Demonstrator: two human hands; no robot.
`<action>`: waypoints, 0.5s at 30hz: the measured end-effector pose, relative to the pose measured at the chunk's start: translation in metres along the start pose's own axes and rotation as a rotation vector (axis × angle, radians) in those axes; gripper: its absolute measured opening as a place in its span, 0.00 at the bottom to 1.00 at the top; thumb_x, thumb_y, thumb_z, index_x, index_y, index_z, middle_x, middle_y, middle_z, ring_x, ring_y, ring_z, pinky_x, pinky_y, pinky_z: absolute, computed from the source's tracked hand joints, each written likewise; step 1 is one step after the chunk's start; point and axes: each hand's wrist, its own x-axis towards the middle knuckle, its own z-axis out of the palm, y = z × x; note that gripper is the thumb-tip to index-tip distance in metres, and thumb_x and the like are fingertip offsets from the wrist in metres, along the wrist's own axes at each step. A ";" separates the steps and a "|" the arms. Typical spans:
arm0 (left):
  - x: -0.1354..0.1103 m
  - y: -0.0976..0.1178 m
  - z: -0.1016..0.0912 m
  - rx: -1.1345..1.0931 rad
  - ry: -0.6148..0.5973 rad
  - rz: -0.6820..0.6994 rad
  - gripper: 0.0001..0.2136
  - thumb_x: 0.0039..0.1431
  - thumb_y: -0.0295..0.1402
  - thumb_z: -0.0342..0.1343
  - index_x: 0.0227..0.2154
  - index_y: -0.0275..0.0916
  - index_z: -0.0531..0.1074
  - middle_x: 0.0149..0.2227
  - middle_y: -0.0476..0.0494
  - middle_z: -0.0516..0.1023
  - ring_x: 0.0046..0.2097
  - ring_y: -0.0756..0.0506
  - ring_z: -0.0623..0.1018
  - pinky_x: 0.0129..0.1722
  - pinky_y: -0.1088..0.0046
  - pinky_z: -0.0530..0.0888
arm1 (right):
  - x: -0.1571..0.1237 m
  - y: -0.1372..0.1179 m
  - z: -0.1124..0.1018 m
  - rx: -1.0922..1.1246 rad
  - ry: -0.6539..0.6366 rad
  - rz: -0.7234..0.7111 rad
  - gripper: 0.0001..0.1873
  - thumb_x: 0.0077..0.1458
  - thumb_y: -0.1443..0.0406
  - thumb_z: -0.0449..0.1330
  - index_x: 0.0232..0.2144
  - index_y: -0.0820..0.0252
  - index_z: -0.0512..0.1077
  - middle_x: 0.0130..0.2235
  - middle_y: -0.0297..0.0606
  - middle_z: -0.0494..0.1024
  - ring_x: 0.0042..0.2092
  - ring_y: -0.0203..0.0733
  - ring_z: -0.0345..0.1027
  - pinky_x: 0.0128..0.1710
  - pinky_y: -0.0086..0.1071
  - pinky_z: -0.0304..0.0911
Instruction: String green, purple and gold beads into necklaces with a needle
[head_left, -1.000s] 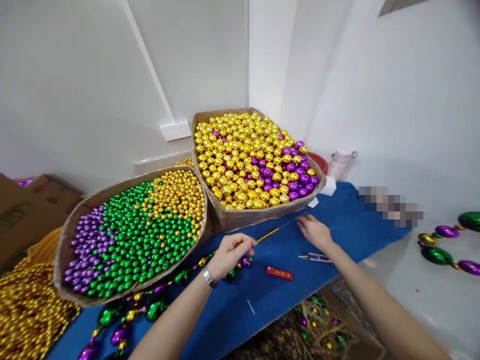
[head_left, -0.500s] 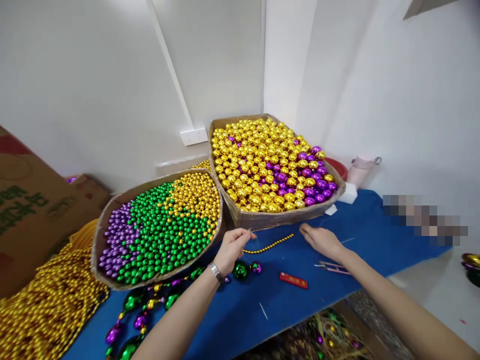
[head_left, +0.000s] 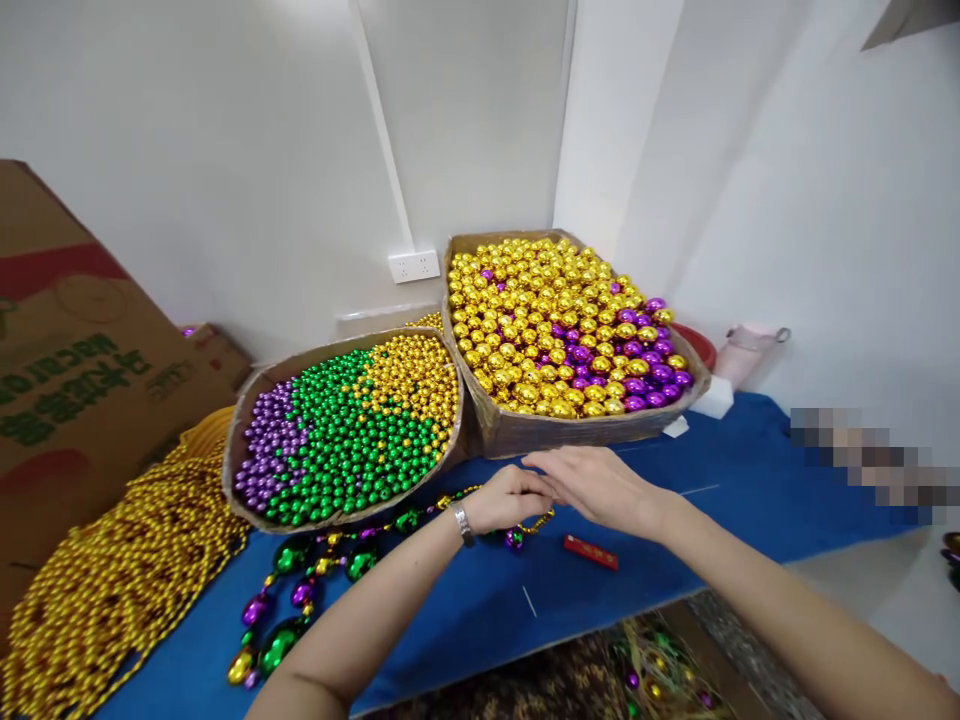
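Note:
My left hand [head_left: 504, 497], with a watch on the wrist, is closed on a short strand of small gold beads [head_left: 538, 522] over the blue cloth [head_left: 735, 490]. My right hand [head_left: 596, 482] has come beside it, fingers stretched toward the left hand's fingertips; whether it pinches the thread is hidden. A bead necklace of large green, purple and gold beads [head_left: 300, 600] trails from under my left hand toward the lower left.
A cardboard tray of small purple, green and gold beads [head_left: 247, 425] sits left. A box of larger gold and purple balls [head_left: 570, 432] stands behind my hands. A red lighter-like item [head_left: 591, 552], gold bead strands [head_left: 105, 590], a carton [head_left: 67, 370].
My right hand moved left across the cloth to meet my left hand. The gold strand, earlier stretched between them, is now bunched under my hands. The view shifted left.

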 end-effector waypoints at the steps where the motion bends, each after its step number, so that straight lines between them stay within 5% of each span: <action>1: -0.002 0.001 -0.001 -0.021 0.000 -0.001 0.12 0.55 0.34 0.51 0.29 0.33 0.77 0.25 0.48 0.74 0.25 0.52 0.68 0.25 0.79 0.63 | 0.000 0.004 0.001 0.058 0.013 0.024 0.15 0.56 0.64 0.51 0.47 0.54 0.68 0.40 0.38 0.76 0.40 0.42 0.69 0.40 0.35 0.63; 5: -0.006 0.004 -0.007 0.034 0.094 -0.002 0.16 0.56 0.40 0.53 0.26 0.31 0.76 0.23 0.47 0.73 0.24 0.52 0.68 0.24 0.80 0.62 | -0.010 0.015 -0.008 0.170 0.028 0.101 0.12 0.57 0.59 0.51 0.33 0.56 0.73 0.31 0.37 0.76 0.34 0.40 0.70 0.36 0.33 0.64; 8: -0.008 0.010 -0.014 0.113 0.159 0.031 0.16 0.58 0.41 0.51 0.28 0.33 0.76 0.25 0.46 0.74 0.27 0.52 0.70 0.26 0.79 0.65 | -0.022 0.014 -0.016 0.264 0.023 0.149 0.21 0.60 0.54 0.45 0.25 0.58 0.70 0.28 0.36 0.74 0.29 0.38 0.69 0.28 0.30 0.64; 12: -0.007 0.022 -0.014 0.316 0.208 0.149 0.15 0.59 0.39 0.50 0.27 0.34 0.75 0.25 0.47 0.73 0.29 0.51 0.70 0.31 0.78 0.65 | -0.017 -0.011 -0.015 0.747 0.341 0.263 0.21 0.63 0.52 0.37 0.29 0.56 0.61 0.41 0.42 0.73 0.43 0.42 0.70 0.36 0.34 0.67; 15: -0.006 0.029 -0.009 0.432 0.235 0.206 0.15 0.61 0.37 0.48 0.25 0.35 0.74 0.25 0.46 0.72 0.29 0.51 0.70 0.30 0.77 0.65 | 0.002 -0.034 -0.021 1.088 0.514 0.287 0.16 0.60 0.51 0.45 0.28 0.53 0.57 0.28 0.32 0.67 0.32 0.37 0.67 0.33 0.35 0.66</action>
